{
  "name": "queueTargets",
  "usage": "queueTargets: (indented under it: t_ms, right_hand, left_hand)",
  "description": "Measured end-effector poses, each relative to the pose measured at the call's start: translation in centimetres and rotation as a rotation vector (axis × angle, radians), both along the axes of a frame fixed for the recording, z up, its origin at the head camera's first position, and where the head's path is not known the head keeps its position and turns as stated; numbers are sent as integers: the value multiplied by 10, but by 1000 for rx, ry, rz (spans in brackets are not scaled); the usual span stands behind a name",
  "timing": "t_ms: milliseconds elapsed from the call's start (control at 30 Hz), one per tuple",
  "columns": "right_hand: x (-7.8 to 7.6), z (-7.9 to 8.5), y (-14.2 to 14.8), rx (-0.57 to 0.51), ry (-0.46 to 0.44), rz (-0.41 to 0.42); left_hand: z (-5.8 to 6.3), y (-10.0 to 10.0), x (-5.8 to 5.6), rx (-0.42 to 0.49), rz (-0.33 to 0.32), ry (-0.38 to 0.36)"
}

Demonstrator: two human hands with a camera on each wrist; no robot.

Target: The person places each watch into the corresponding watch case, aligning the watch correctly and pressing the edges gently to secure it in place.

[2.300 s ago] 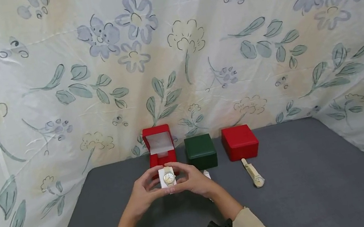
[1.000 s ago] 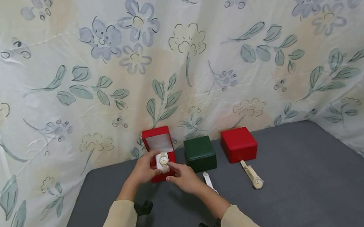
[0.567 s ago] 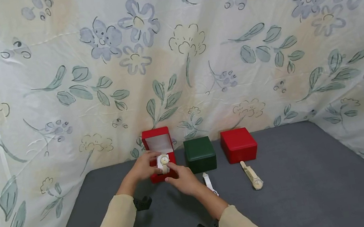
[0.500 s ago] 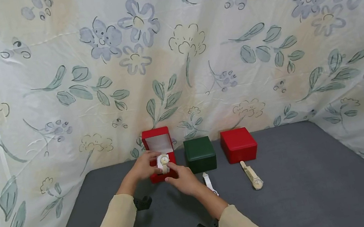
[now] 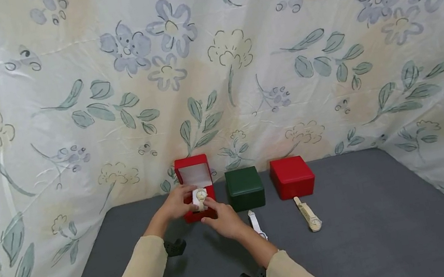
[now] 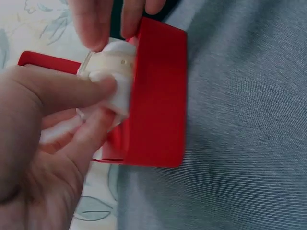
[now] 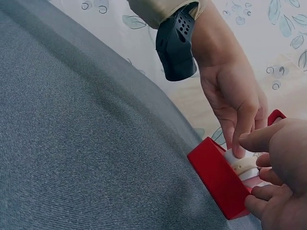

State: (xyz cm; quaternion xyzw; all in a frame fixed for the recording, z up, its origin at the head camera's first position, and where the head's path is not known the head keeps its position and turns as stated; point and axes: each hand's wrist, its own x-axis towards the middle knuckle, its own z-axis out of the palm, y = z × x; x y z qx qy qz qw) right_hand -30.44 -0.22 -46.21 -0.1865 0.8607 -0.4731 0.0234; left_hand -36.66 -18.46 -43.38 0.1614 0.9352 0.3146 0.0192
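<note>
A cream-strapped wristwatch (image 5: pixel 201 195) is wrapped round a white cushion (image 6: pixel 123 92), which sits tilted in the base of an open red watch box (image 6: pixel 160 100). My left hand (image 5: pixel 174 204) pinches the cushion from the left between thumb and fingers. From the right, my right hand (image 5: pixel 227 218) touches the cushion and strap with its fingertips, its thumb apart near the box's front. In the right wrist view both hands meet over the box's rim, and they cover part of the cushion. The box's lid (image 5: pixel 190 161) stands upright behind, showing a white lining.
A shut green box (image 5: pixel 245 188) and a shut red box (image 5: pixel 292 177) stand to the right on the dark grey table (image 5: pixel 363 218). A white watch (image 5: pixel 256 223) lies before the green box, partly behind my right forearm. Another cream watch (image 5: pixel 308 214) lies farther right.
Both hands have carried the cushion with its watch from in front of the red box back into its base. The right hand has loosened to a fingertip touch. Little differs over the last half second.
</note>
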Motion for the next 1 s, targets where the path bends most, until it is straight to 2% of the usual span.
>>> queueTargets:
  t_ms: [100, 267, 367, 567, 667, 767, 1000]
  right_hand:
    - [0, -2, -1, 1, 3, 7]
    - [1, -4, -5, 42, 20, 4]
    - [2, -3, -7, 104, 35, -5]
    - [3, 2, -12, 292, 96, -31]
    - [4, 5, -14, 337, 110, -37]
    - [5, 7, -14, 326, 107, -31]
    - [5, 2, -9, 183, 58, -10]
  left_hand:
    - [-4, 0, 1, -54, -13, 33]
    - [-6, -1, 4, -119, 35, 47]
    - [-9, -1, 6, -112, 77, 33]
    - [-11, 3, 6, -80, 70, 66]
    - [-10, 4, 5, -78, 74, 59]
    - [-11, 4, 5, -66, 88, 30]
    - [-20, 2, 11, -62, 111, 29]
